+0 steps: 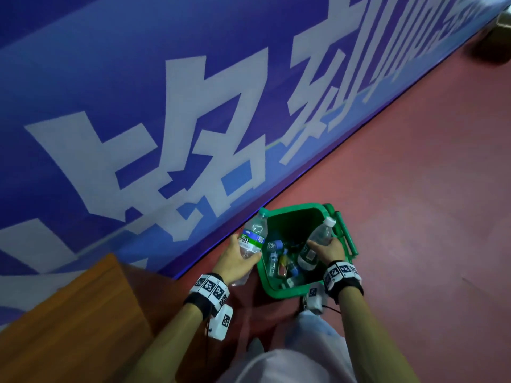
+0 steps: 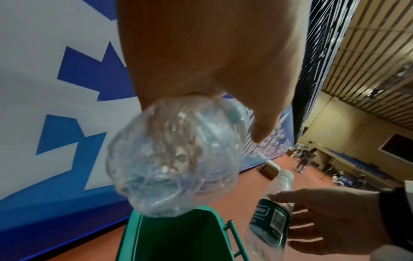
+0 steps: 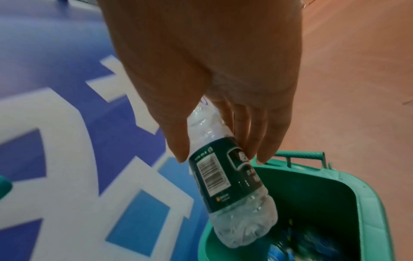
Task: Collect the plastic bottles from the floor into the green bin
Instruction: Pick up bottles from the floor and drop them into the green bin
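The green bin (image 1: 266,283) stands open on the red floor by the wall, with several bottles (image 1: 278,261) lying inside. My left hand (image 1: 244,254) grips a clear bottle with a green and blue label (image 1: 253,236), cap up, just left of the bin's rim. In the left wrist view this bottle's base (image 2: 174,159) hangs above the bin (image 2: 178,234). My right hand (image 1: 324,243) holds a clear bottle with a dark green label (image 1: 307,257) between thumb and fingers. That bottle (image 3: 225,185) is tilted base down over the bin's mouth (image 3: 368,203).
A blue banner wall (image 1: 138,92) with large white characters runs along the bin's far side. A brown wooden surface (image 1: 69,322) lies at lower left. Red floor (image 1: 414,189) stretches to the right. A box (image 2: 269,168) and people (image 2: 301,159) are far down the hall.
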